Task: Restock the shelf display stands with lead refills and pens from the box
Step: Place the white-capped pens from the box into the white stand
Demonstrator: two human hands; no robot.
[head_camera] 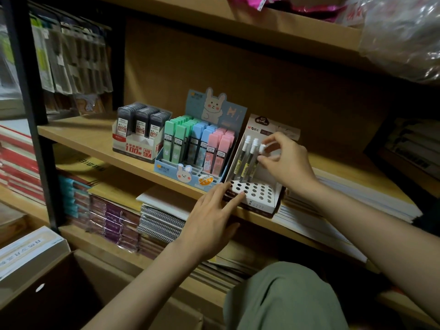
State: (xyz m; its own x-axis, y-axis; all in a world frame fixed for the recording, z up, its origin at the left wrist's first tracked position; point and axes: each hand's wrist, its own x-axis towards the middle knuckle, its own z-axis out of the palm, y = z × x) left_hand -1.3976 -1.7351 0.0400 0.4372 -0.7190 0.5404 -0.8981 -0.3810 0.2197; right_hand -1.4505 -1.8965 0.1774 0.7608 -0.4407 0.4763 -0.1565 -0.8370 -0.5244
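A white pen display stand with rows of round holes stands on the wooden shelf. Two white-capped pens stand in its back row. My right hand pinches the white cap of a third pen beside them. My left hand rests with straight fingers on the stand's front left corner. Left of it are a blue bunny stand with green, blue and pink lead refill cases, and a white stand of dark lead refill cases. The open cardboard box is at lower left.
A lower shelf holds spiral notebooks and wrapped purple packs. White paper stacks lie right of the pen stand. Hanging packets fill the upper left. My knee in green cloth is at the bottom.
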